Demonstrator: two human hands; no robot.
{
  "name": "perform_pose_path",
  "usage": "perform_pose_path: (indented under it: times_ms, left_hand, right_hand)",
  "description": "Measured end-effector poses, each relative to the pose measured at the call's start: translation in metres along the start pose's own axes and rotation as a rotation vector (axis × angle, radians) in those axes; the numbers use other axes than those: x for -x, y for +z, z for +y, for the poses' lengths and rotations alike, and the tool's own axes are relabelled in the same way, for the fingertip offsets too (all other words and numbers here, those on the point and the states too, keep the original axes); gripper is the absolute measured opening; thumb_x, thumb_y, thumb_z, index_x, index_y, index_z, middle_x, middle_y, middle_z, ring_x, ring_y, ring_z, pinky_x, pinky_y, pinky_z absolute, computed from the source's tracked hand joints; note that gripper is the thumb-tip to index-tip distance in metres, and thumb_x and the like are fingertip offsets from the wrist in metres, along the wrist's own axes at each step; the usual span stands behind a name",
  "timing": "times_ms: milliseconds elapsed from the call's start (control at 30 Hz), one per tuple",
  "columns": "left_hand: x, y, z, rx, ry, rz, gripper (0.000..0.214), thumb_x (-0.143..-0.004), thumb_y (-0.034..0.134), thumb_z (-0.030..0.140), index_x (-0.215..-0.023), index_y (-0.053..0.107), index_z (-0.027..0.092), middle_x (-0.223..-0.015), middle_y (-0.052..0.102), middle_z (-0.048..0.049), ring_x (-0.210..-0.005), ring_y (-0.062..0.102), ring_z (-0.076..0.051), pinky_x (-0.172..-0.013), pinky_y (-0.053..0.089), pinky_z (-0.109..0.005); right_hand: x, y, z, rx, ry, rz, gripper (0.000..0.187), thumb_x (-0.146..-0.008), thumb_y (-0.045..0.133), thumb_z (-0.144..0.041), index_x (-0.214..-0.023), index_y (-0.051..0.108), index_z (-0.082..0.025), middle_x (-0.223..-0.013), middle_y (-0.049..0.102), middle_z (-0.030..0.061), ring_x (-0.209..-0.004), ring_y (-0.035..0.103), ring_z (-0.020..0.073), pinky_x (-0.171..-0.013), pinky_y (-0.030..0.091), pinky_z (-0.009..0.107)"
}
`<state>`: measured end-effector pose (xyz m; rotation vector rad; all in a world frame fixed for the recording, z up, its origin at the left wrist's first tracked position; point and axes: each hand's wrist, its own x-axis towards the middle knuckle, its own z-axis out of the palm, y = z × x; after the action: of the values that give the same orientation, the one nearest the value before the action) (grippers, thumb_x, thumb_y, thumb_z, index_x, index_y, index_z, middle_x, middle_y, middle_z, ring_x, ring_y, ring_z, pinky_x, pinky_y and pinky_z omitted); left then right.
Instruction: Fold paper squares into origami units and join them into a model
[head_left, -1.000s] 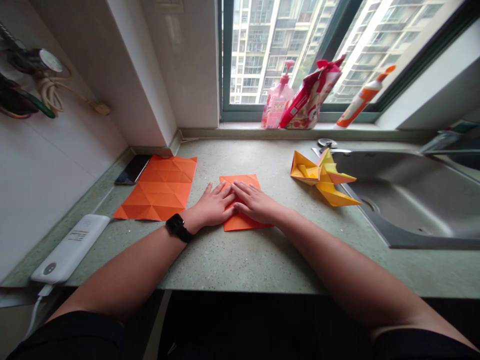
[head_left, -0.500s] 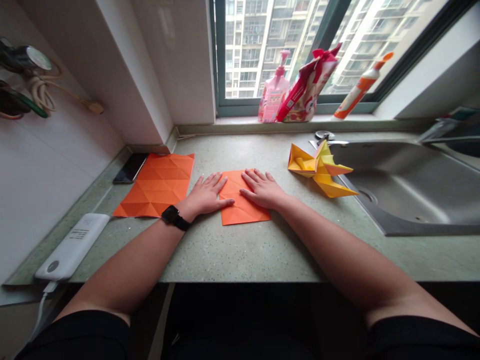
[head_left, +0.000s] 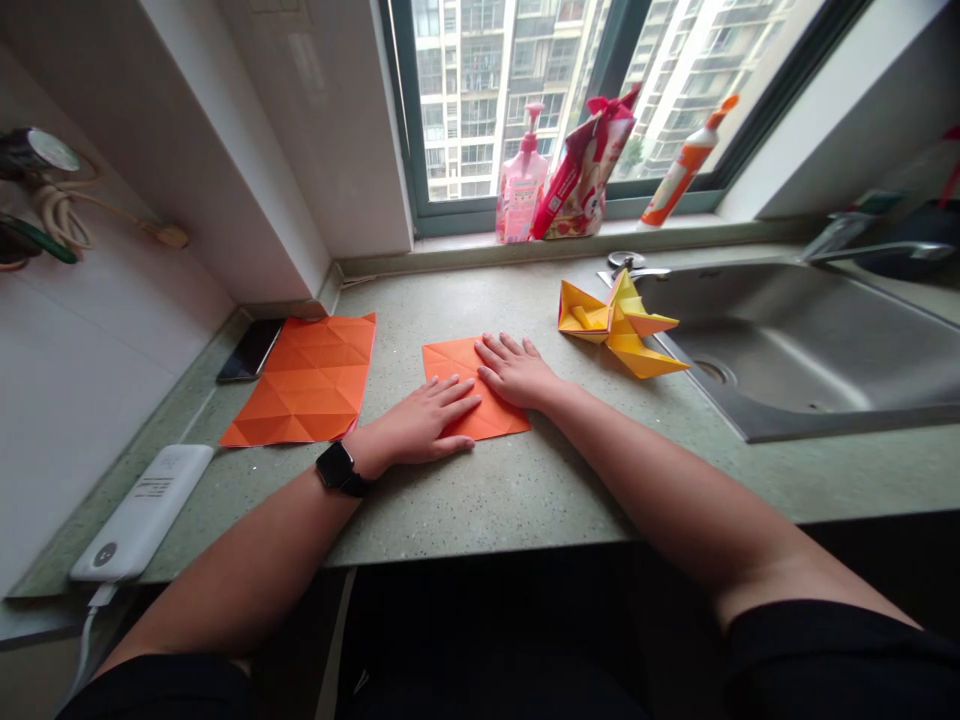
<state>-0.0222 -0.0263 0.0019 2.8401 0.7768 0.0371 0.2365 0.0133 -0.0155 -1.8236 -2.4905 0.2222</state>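
A small orange square of folded paper (head_left: 453,356) lies flat on the speckled counter in front of me. My left hand (head_left: 424,418), with a black watch on its wrist, rests palm down over the paper's left and lower edge, fingers stretched out. On its right half lies my right hand (head_left: 517,372), also flat with the fingers extended. Left of my hands is a larger creased orange sheet (head_left: 315,375), untouched. A yellow folded-paper figure (head_left: 619,325) with pointed arms stands to the right, by the sink.
A dark phone (head_left: 251,350) lies beside the creased sheet, with a white power bank (head_left: 146,510) and its cable nearer the front left. The steel sink (head_left: 817,340) is at right. On the sill stand a pink pump bottle (head_left: 520,190), a red bag (head_left: 585,175) and an orange-white bottle (head_left: 682,170).
My left hand has slid down the small paper toward me, from its upper left edge to its lower part. My right hand stays flat on it. The view has tilted slightly.
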Motion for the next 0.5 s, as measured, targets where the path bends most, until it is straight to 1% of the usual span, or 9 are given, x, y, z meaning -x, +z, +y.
perform_pose_path:
  times_ms: [67, 133, 167, 233, 333, 433, 500]
  left_hand:
    - [0.004, 0.000, 0.006, -0.001, 0.033, -0.009, 0.080, -0.109, 0.055, 0.069, -0.174, 0.040, 0.026, -0.184, 0.029, -0.0145, -0.171, 0.025, -0.043, -0.137, 0.022, -0.062]
    - [0.006, -0.001, 0.012, 0.000, 0.086, -0.006, 0.074, -0.108, 0.059, 0.067, -0.172, 0.045, 0.032, -0.182, 0.034, -0.0111, -0.169, 0.028, -0.044, -0.136, 0.024, -0.064]
    - [0.007, -0.002, 0.014, 0.004, 0.125, 0.005, 0.067, -0.110, 0.059, 0.062, -0.169, 0.049, 0.033, -0.180, 0.039, -0.0096, -0.168, 0.033, -0.042, -0.135, 0.028, -0.062]
    - [0.007, -0.004, 0.016, 0.012, 0.190, 0.070, 0.055, -0.112, 0.059, 0.053, -0.162, 0.058, 0.030, -0.171, 0.054, -0.0099, -0.160, 0.047, -0.037, -0.132, 0.037, -0.056]
    - [0.005, -0.007, 0.018, 0.005, 0.217, 0.202, 0.047, -0.111, 0.065, 0.046, -0.152, 0.066, 0.024, -0.154, 0.069, -0.0131, -0.143, 0.063, -0.032, -0.122, 0.051, -0.050]
    - [0.004, -0.010, 0.020, -0.031, 0.221, 0.278, 0.036, -0.108, 0.067, 0.034, -0.142, 0.071, 0.022, -0.143, 0.075, -0.0119, -0.128, 0.071, -0.029, -0.109, 0.059, -0.045]
    - [0.004, -0.013, 0.022, -0.067, 0.226, 0.306, 0.025, -0.107, 0.065, 0.028, -0.129, 0.075, 0.022, -0.142, 0.075, -0.0103, -0.118, 0.074, -0.027, -0.101, 0.062, -0.042]
  right_hand:
    - [0.000, -0.001, 0.000, 0.004, 0.001, -0.015, 0.069, -0.113, 0.031, -0.052, -0.177, 0.035, -0.027, -0.187, 0.023, 0.0058, -0.173, 0.016, 0.0368, -0.137, 0.016, 0.067]
    - [0.000, -0.001, 0.001, 0.001, 0.002, -0.017, 0.068, -0.113, 0.032, -0.051, -0.177, 0.035, -0.027, -0.187, 0.023, 0.0054, -0.173, 0.016, 0.0364, -0.137, 0.016, 0.067]
    - [0.001, -0.001, 0.001, -0.004, 0.003, -0.015, 0.068, -0.113, 0.033, -0.051, -0.177, 0.035, -0.028, -0.186, 0.024, 0.0052, -0.173, 0.017, 0.0362, -0.137, 0.016, 0.066]
    - [0.002, -0.002, 0.001, -0.018, 0.006, -0.009, 0.068, -0.113, 0.035, -0.052, -0.177, 0.036, -0.028, -0.186, 0.025, 0.0056, -0.173, 0.018, 0.0362, -0.138, 0.016, 0.065]
    - [0.004, -0.004, 0.003, -0.060, 0.005, 0.000, 0.067, -0.113, 0.037, -0.053, -0.175, 0.040, -0.027, -0.185, 0.027, 0.0067, -0.172, 0.020, 0.0364, -0.137, 0.016, 0.065]
    - [0.006, -0.005, 0.007, -0.121, 0.007, 0.012, 0.062, -0.115, 0.032, -0.051, -0.171, 0.047, -0.029, -0.184, 0.031, 0.0059, -0.172, 0.023, 0.0343, -0.137, 0.017, 0.064]
    - [0.006, -0.004, 0.010, -0.136, -0.002, 0.020, 0.060, -0.116, 0.034, -0.051, -0.169, 0.050, -0.029, -0.184, 0.033, 0.0063, -0.171, 0.024, 0.0343, -0.137, 0.018, 0.064]
